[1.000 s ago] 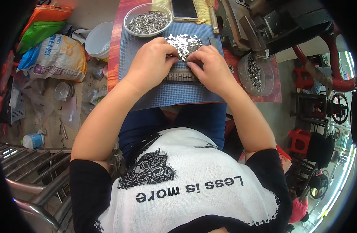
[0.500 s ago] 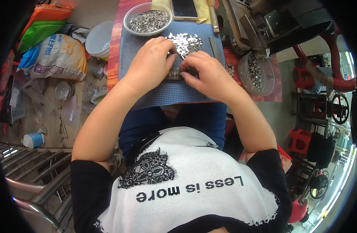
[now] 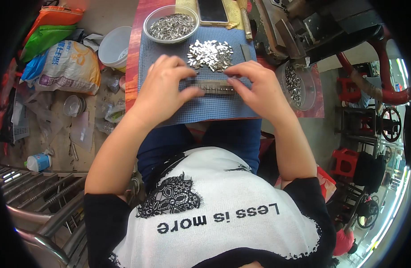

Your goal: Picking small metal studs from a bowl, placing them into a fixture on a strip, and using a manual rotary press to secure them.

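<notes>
From my head view, my two hands are apart, one near each end of a narrow, dark metal bar with a row of cross-notches. It lies on the blue textured mat, toward the near edge of the red-patterned bench. My left hand is blurred, thumb and fingers spread around no object I can see; whether it touches the bar I cannot tell. My right hand has thumb and forefinger close to the bar's right end; any small piece between them is hidden.

I judge that I am partway through: small marks show along the bar, but I cannot tell how many notches are filled. Plenty remains loose: a heap of small, shiny silver metal pieces just beyond the bar, and more in the round clear plastic bowl near the bench's far left corner. The clear plastic tub by the right edge holds pieces too; whether those are finished, I cannot tell.
</notes>
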